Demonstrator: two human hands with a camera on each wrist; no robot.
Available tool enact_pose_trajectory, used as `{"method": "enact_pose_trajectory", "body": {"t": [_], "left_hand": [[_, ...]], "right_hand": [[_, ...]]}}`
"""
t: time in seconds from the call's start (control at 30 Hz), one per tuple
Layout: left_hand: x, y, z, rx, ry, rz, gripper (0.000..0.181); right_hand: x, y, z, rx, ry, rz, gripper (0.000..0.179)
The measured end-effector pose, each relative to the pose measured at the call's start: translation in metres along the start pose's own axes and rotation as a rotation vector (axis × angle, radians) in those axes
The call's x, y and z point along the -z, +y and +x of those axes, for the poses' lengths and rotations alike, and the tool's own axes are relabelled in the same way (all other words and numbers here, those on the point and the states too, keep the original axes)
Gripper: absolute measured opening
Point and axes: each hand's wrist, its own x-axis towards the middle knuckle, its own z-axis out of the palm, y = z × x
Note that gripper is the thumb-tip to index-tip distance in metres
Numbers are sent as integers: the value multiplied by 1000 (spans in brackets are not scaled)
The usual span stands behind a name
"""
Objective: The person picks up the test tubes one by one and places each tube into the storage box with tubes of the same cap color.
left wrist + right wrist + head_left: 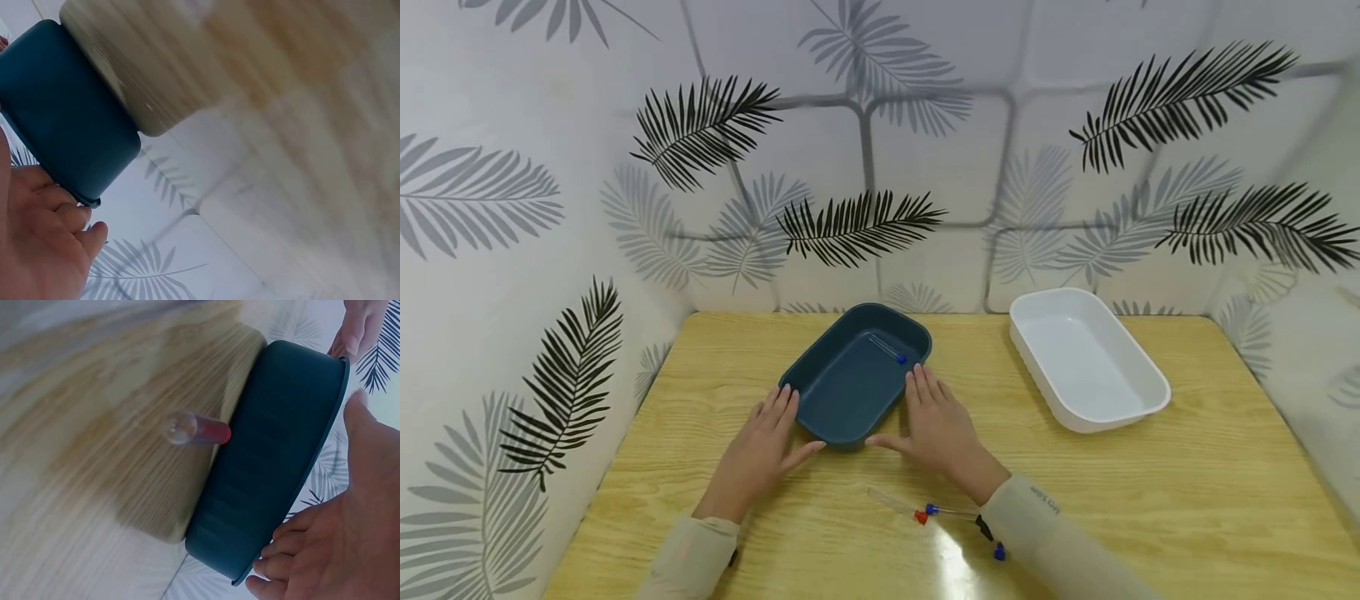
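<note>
A left hand and a right hand touch a dark blue-green plastic tub with round corners

I can see the blue-green tub sitting a bit crooked on a yellow table that looks like wood. The left hand is on the tub's left side. Its fingers are mostly straight and rest on the rim, and its thumb sticks out toward the tub's near end. The right hand is on the tub's right side. Its fingers lie long and loose along the rim, and its thumb points at the near end too. Both hands are spread, not squeezing around anything.

Inside the tub, near its right side, lies a thin clear tube with a blue cap.

In front of the tub, on the table, there is a thin clear tube with a red cap. Close to it is another clear tube with a blue cap. One more small blue cap peeks out by the pale right sleeve; I can't tell what is under that sleeve.

Well to the right of the tub stands a shiny white tub with round corners. Behind the blue-green tub is a pale wall with black and gray leaves.
</note>
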Motion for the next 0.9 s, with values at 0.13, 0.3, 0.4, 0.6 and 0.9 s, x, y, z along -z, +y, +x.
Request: {"method": "enact_pose_trajectory", "body": {"t": [0.13, 0.3, 0.4, 0.6, 0.9], "left_hand": [[0, 7, -2, -10, -8, 10, 85], [0, 18, -6, -21, -7, 11, 82], [-1, 24, -10, -49, 33, 15, 78], [1, 37, -14, -89, 58, 29, 72], [0, 52, -19, -151, 66, 42, 66]], "right_hand": [[2, 3, 0, -38, -36, 33, 116], [3, 8, -1, -56, -45, 56, 115], [5, 10, 0, -61, -42, 79, 113], [7, 15, 1, -65, -42, 125, 106], [11, 21, 2, -55, -5, 139, 102]]}}
